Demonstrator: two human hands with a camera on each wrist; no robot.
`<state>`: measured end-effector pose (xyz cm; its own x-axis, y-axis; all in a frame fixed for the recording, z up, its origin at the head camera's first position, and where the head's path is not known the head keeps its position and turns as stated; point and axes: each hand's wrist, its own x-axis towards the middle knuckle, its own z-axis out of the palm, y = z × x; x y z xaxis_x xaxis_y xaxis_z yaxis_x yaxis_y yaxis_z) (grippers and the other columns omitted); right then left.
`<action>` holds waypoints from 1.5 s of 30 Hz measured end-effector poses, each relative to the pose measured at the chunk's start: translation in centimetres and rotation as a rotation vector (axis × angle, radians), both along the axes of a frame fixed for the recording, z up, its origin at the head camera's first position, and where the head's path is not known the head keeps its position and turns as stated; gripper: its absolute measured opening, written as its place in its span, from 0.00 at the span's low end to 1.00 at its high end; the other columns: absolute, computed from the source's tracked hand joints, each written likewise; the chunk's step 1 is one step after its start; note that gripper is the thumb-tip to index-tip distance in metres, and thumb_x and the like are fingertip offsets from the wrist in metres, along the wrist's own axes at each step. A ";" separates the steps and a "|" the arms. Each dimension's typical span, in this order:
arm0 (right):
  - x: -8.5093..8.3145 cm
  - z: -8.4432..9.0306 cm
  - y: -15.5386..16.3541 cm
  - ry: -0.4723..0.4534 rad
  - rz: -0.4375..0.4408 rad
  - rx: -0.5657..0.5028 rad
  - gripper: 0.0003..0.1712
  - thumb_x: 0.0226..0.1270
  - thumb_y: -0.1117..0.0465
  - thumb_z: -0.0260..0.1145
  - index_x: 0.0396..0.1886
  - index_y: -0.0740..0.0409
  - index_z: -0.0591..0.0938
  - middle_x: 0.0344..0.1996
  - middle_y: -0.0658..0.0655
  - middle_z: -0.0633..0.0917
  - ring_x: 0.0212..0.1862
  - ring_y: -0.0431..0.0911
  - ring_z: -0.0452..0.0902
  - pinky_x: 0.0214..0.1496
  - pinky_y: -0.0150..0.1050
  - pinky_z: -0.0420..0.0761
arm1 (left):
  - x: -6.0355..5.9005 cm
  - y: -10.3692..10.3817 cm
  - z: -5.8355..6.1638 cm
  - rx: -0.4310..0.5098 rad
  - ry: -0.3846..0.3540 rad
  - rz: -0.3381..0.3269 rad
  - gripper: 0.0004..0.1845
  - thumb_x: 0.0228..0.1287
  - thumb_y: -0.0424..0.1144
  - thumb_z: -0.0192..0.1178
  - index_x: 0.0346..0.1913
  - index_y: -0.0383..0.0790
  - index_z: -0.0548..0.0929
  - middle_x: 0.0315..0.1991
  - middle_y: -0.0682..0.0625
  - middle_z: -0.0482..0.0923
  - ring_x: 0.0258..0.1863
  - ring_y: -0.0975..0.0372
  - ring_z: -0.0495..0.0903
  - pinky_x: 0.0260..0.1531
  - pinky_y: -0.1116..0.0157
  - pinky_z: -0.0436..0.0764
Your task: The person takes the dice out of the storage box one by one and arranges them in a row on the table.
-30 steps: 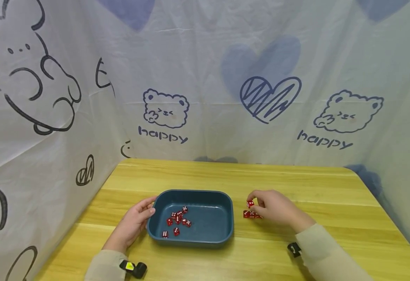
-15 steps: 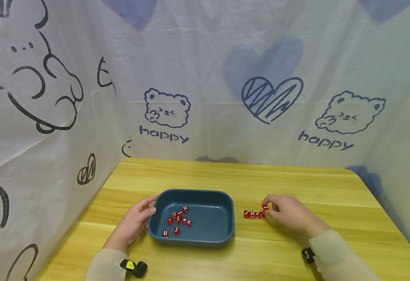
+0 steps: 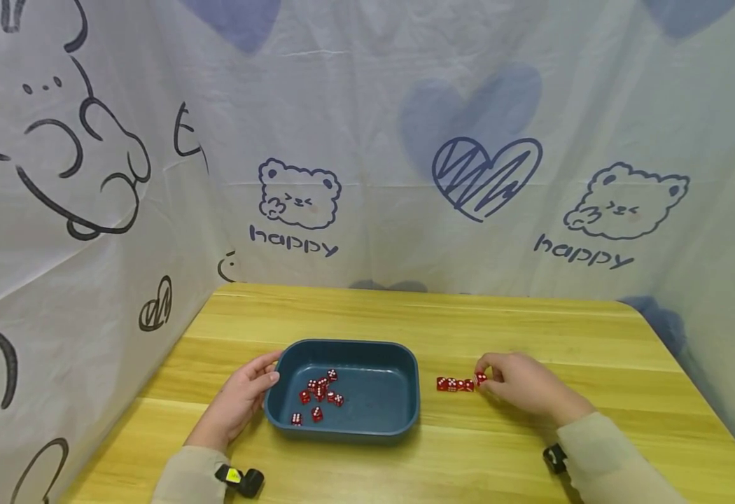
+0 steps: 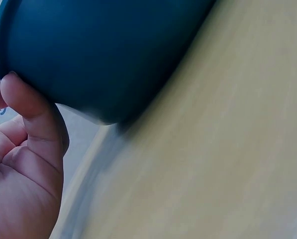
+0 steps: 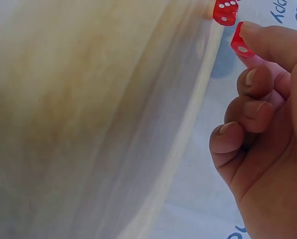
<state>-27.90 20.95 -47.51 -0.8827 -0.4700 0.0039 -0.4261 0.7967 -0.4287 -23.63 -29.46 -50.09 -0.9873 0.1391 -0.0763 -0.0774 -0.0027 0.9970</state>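
In the head view my left hand rests against the left side of a dark blue rectangular tray, thumb and fingertips at its rim. The left wrist view shows the thumb touching the tray's outer wall. Several red dice with white pips lie loose in the left half of the tray. Right of it, several more dice stand in a short row on the table. At the row's right end my right hand pinches a die between thumb and index finger, its other fingers curled.
The light wooden table carries everything. White cloth with printed bears and hearts hangs behind and on both sides. Each sleeve cuff bears a small black camera, one on the left and one on the right.
My right hand, pinching the die, has moved right along the row and lowered the die to the right end. The left hand and tray hold their place.
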 end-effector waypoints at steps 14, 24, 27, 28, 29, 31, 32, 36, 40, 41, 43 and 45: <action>-0.3 -0.3 -0.3 -0.045 0.025 0.026 0.07 0.65 0.57 0.72 0.42 0.44 0.83 0.25 0.42 0.77 0.28 0.41 0.71 0.35 0.42 0.74 | 0.2 0.0 -0.3 0.001 0.010 -0.002 0.28 0.77 0.33 0.55 0.74 0.29 0.63 0.46 0.40 0.70 0.31 0.62 0.73 0.28 0.71 0.75; -0.5 -0.6 -0.5 -0.058 0.011 0.066 0.08 0.65 0.56 0.73 0.42 0.43 0.83 0.30 0.42 0.80 0.32 0.41 0.73 0.40 0.46 0.77 | 0.1 0.0 -0.5 0.005 0.023 -0.010 0.28 0.77 0.34 0.55 0.74 0.29 0.64 0.46 0.41 0.70 0.32 0.62 0.74 0.28 0.71 0.76; -0.6 -0.7 -0.5 -0.058 0.016 0.066 0.09 0.65 0.55 0.73 0.43 0.43 0.83 0.31 0.42 0.81 0.33 0.41 0.74 0.41 0.46 0.78 | 0.1 0.0 -0.5 0.013 0.023 -0.010 0.28 0.77 0.34 0.55 0.74 0.28 0.64 0.45 0.41 0.70 0.30 0.63 0.73 0.27 0.71 0.76; -0.6 -0.7 -0.5 -0.059 0.019 0.064 0.09 0.65 0.55 0.73 0.43 0.43 0.83 0.31 0.42 0.81 0.33 0.41 0.74 0.41 0.46 0.78 | 0.1 0.0 -0.5 0.015 0.024 -0.009 0.28 0.77 0.34 0.55 0.74 0.28 0.64 0.45 0.42 0.70 0.30 0.63 0.73 0.27 0.72 0.76; -0.6 -0.7 -0.5 -0.059 0.022 0.062 0.09 0.65 0.55 0.73 0.43 0.43 0.83 0.31 0.42 0.81 0.33 0.41 0.74 0.41 0.46 0.78 | 0.1 0.1 -0.4 0.017 0.024 -0.008 0.28 0.77 0.33 0.55 0.74 0.28 0.64 0.45 0.42 0.70 0.29 0.63 0.73 0.26 0.72 0.76; -0.6 -0.8 -0.4 -0.059 0.023 0.061 0.09 0.65 0.55 0.73 0.43 0.42 0.83 0.31 0.42 0.81 0.33 0.41 0.74 0.42 0.46 0.78 | 0.1 0.1 -0.5 0.017 0.025 -0.008 0.28 0.77 0.33 0.55 0.74 0.28 0.64 0.45 0.42 0.70 0.30 0.64 0.73 0.27 0.72 0.76; -0.6 -0.8 -0.4 -0.059 0.026 0.061 0.10 0.65 0.55 0.73 0.43 0.42 0.83 0.32 0.42 0.81 0.34 0.41 0.74 0.42 0.46 0.78 | 0.1 0.1 -0.5 0.016 0.026 -0.008 0.28 0.77 0.33 0.55 0.74 0.28 0.64 0.45 0.41 0.70 0.30 0.63 0.73 0.27 0.72 0.76; -0.6 -1.0 -0.4 -0.063 0.031 0.052 0.10 0.64 0.55 0.74 0.44 0.42 0.84 0.30 0.42 0.80 0.33 0.41 0.74 0.41 0.46 0.77 | 0.2 0.0 -0.6 0.003 0.019 -0.003 0.28 0.77 0.34 0.55 0.74 0.29 0.64 0.46 0.41 0.69 0.31 0.63 0.74 0.27 0.71 0.76; -0.5 -1.0 -0.6 -0.076 0.019 0.031 0.12 0.64 0.54 0.73 0.46 0.41 0.83 0.28 0.42 0.79 0.31 0.42 0.73 0.38 0.45 0.76 | 0.3 0.0 -0.8 -0.011 0.015 0.001 0.28 0.77 0.34 0.55 0.74 0.29 0.64 0.46 0.41 0.69 0.32 0.62 0.74 0.28 0.71 0.76; -0.5 -0.9 -0.6 -0.079 0.015 0.025 0.13 0.64 0.54 0.73 0.47 0.42 0.83 0.28 0.43 0.79 0.31 0.42 0.73 0.37 0.44 0.75 | 0.3 0.0 -0.8 -0.009 0.016 0.001 0.28 0.77 0.33 0.55 0.74 0.30 0.64 0.46 0.41 0.69 0.33 0.62 0.74 0.28 0.71 0.76; -0.4 -0.8 -0.8 -0.076 0.010 0.014 0.14 0.65 0.54 0.73 0.50 0.43 0.83 0.26 0.44 0.78 0.29 0.42 0.72 0.35 0.43 0.74 | 0.2 -0.1 -0.8 -0.004 0.021 -0.004 0.28 0.77 0.33 0.54 0.74 0.29 0.64 0.46 0.41 0.70 0.33 0.62 0.74 0.28 0.71 0.76; -0.3 -0.7 -0.9 -0.067 0.010 0.007 0.16 0.65 0.54 0.72 0.52 0.45 0.83 0.25 0.45 0.77 0.28 0.42 0.71 0.33 0.42 0.73 | 0.2 -0.1 -0.9 -0.001 0.026 -0.005 0.27 0.77 0.33 0.54 0.74 0.29 0.64 0.46 0.41 0.70 0.33 0.62 0.74 0.28 0.71 0.76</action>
